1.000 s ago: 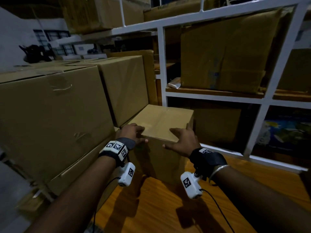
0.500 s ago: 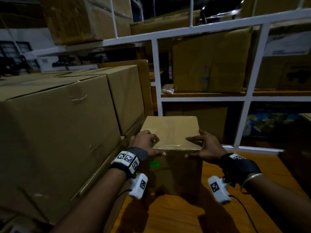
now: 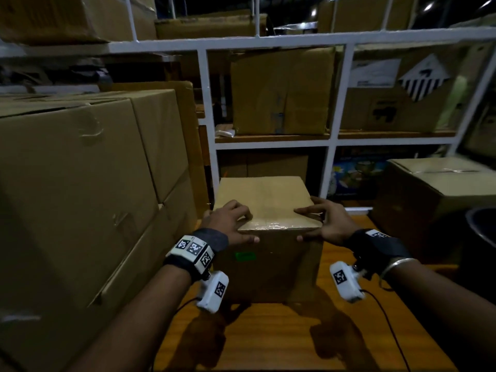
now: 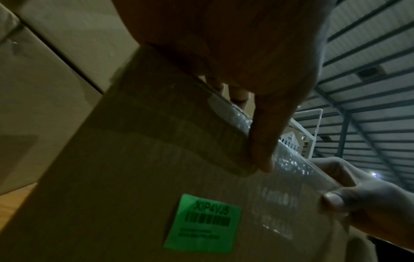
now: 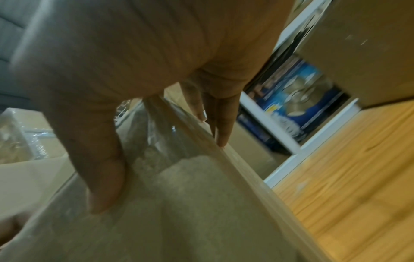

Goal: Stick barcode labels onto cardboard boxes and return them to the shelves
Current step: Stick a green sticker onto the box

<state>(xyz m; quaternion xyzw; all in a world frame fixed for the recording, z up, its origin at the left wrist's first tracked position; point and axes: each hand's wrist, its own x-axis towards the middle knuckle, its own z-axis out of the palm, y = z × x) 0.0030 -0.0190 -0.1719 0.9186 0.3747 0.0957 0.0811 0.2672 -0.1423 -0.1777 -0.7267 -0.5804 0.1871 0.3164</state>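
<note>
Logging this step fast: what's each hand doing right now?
Left hand: grips the near left top corner of the small cardboard box.
Right hand: grips its near right top corner.

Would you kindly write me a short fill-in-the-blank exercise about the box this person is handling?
1. The barcode label on the small box is coloured ____.
2. The left hand and right hand both grip the box at its ____ edge.
3. The box stands on a ____ surface.

Missing words: green; top; wooden
</note>
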